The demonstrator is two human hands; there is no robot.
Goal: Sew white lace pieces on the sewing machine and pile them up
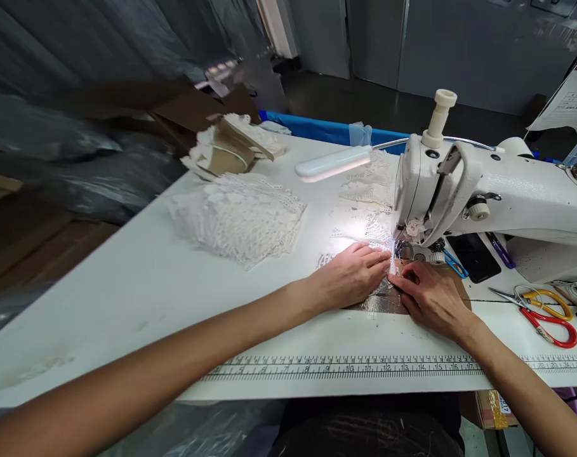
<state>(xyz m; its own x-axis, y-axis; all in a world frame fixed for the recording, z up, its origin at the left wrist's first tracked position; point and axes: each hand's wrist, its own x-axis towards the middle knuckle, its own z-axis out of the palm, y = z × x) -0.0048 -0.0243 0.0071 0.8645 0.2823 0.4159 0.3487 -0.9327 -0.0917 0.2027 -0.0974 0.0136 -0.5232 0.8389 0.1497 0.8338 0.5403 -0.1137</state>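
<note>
We seem partway: left hand (349, 277) laid flat on lace (378, 227), right hand (433, 296) curled, grip unclear, the lace pile (245, 216) perhaps remaining.

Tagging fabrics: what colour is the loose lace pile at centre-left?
The lace pile looks off-white; head view.

A white table (117, 304) bears it all, with a printed ruler (317, 368) along its near edge at six o'clock. Taking the needle as centre, a shiny brown sheet (383, 303) lies around it, and white lace (371, 181) runs off toward eleven. A loose lace pile (245, 219) sits between nine and ten, a cardboard-and-lace bundle (227, 160) at ten. The sewing machine (530, 200) stands toward two; a phone (473, 257), blue-handled tool (454, 263) and purple tool (500, 249) lie near three, scissors (530, 310) just past it.
</note>
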